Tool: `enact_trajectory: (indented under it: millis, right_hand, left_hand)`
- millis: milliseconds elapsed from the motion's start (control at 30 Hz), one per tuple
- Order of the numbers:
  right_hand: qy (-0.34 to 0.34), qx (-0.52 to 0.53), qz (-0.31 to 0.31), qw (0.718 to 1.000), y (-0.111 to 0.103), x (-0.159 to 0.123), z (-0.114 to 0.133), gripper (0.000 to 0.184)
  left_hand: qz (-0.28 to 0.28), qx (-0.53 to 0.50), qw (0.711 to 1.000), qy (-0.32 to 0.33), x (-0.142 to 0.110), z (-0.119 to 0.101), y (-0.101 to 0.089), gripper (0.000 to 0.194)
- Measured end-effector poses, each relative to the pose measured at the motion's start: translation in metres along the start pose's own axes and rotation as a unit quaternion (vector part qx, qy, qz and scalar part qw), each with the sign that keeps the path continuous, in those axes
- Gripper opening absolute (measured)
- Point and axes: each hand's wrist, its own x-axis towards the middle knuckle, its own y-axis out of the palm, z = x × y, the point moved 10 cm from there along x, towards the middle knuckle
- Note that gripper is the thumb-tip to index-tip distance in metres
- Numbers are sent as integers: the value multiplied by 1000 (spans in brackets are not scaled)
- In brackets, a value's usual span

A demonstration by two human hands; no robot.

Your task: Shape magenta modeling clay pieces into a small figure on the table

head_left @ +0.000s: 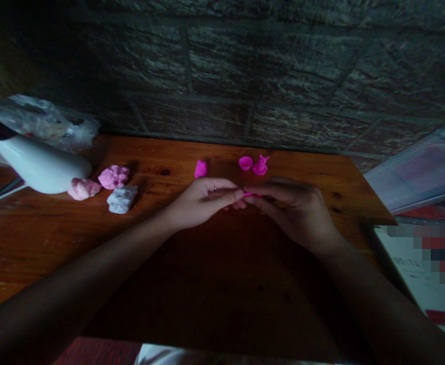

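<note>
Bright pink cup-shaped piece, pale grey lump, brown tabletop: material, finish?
Bright pink cup-shaped piece: perhaps modelling clay, smooth, matte; soft, even colour. Pale grey lump: likely clay, matte; creased surface. Brown tabletop: wood, possibly varnished; grain, knots, faint sheen.

A small, shiny ring (215,189) circles a finger of the left hand (203,203); above the wooden table (20,243), both forearms are bare, and white cloth (169,355), possibly clothing, shows below its near edge
</note>
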Motion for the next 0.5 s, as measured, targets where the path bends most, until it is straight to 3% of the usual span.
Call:
enact_trajectory:
  millis: [500]
  right_hand:
    - [-7, 12, 15, 1000, 3, 0, 3, 19]
  left_hand:
    - [8, -25, 999, -25, 0, 3, 2, 27]
